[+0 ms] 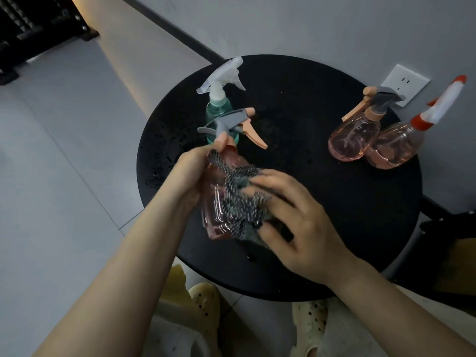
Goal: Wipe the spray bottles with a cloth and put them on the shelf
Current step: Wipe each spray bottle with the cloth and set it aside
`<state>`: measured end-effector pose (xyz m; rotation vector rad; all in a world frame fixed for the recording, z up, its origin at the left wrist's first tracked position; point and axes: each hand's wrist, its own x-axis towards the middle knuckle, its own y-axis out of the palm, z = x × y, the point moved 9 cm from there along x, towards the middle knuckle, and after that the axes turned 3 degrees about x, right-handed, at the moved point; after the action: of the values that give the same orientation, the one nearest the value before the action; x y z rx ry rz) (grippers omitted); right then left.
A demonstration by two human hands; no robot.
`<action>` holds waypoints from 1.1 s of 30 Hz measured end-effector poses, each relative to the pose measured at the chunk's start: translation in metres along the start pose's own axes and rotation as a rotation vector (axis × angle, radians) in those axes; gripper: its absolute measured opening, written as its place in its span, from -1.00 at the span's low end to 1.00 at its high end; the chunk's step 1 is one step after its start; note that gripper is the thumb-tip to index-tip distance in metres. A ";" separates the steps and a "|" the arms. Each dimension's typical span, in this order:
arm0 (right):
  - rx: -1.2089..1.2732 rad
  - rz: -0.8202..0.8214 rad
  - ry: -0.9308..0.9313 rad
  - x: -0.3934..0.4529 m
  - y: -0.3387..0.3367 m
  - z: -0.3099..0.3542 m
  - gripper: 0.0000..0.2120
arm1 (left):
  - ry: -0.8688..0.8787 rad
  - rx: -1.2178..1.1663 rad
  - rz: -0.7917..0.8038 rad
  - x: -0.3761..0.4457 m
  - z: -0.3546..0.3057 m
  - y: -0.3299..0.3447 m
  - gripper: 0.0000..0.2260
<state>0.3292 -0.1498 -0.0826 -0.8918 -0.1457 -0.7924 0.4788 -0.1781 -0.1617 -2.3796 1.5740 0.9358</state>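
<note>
A round black worktop [322, 215] is standing against a pale wall over a grey tiled floor, in dim light. Above its near-left part, the left hand [190, 173] is gripping a pink spray bottle [219, 202] around its neck and shoulder, fingers curled just under the grey trigger head. The right hand [291, 215] is pressing a speckled grey cloth [242, 199] against the bottle's side, fingers curled into the fabric.

The wiping step is in hand, seemingly on the first bottle. The bottle is lying tilted, its long axis running from base, nearest the person, up to the head; the peach nozzle is pointing right, away from the left hand.

A teal bottle [219, 112] is standing just behind, and two pink bottles [355, 140] are touching at the far right. Next, turning the bottle to reach unwiped faces looks necessary before shelving it; no shelf can be clearly made out.
</note>
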 end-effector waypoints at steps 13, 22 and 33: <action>0.075 -0.002 0.057 0.003 -0.003 -0.014 -0.67 | -0.020 0.055 0.093 -0.003 0.004 0.010 -0.56; 0.275 -0.033 0.340 0.001 0.000 -0.043 -0.64 | 0.043 0.256 0.022 -0.010 0.007 0.015 -0.75; -0.317 0.363 -0.325 -0.013 0.038 0.028 -0.71 | 0.087 0.333 -0.059 -0.013 -0.003 0.004 -0.78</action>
<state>0.3510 -0.1073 -0.0945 -1.3026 -0.1390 -0.3304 0.4734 -0.1709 -0.1513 -2.2412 1.5393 0.5160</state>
